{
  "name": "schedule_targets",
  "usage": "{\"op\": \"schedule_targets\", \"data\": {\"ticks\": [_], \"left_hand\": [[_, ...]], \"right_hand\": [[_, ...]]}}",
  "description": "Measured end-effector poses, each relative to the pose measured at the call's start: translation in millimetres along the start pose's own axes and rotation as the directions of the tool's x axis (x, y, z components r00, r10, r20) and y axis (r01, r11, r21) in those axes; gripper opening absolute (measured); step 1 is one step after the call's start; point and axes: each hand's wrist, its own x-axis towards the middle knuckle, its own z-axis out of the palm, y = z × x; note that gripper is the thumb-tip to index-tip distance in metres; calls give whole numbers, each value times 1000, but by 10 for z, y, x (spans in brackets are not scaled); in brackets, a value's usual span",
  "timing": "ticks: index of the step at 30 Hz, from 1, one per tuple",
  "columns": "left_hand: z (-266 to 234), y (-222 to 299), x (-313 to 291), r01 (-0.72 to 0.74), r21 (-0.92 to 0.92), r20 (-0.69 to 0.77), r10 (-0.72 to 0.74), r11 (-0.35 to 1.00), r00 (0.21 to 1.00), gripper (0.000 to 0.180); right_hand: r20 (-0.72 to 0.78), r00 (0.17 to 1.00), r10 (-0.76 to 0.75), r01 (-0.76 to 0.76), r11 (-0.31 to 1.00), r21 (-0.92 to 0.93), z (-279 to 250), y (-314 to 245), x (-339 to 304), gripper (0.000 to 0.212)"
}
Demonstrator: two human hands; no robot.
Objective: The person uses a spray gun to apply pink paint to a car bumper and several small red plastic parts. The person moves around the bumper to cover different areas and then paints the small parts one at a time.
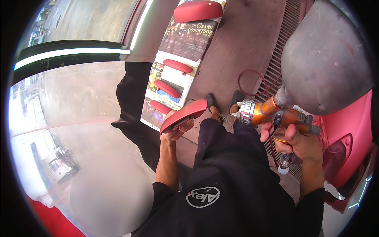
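Note:
My left hand [177,130] is closed around the underside of a red curved shell [185,112] that looks like a car mirror cover, holding it tilted in front of my legs. In my right hand [298,144] is a spray gun [262,111] with an orange body and a silver nozzle, which points left toward the shell but stands apart from it. A big grey paint cup [323,59] sits on top of the gun. Just beyond my left hand, three slim red door handles [167,88] lie on a paper-covered board [185,43].
A larger red shell [198,11] rests at the board's far end. The red hose [252,71] loops over a floor grate [276,51]. A glossy red car panel [351,134] stands close on my right. On the left are a black sheet [136,91] and a cloudy clear sheet [90,106].

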Motion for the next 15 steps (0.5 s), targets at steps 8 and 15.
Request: {"op": "schedule_targets", "data": {"ticks": [8,15], "left_hand": [[-101,-18,-41,-31,-59,81,36,998,996,31],[-111,-61,25,-139,91,-61,145,986,988,22]], "right_hand": [[-65,998,18,-27,991,-132,124,-78,145,61],[-297,949,-103,51,983,-179,212,-40,354,51]]}}
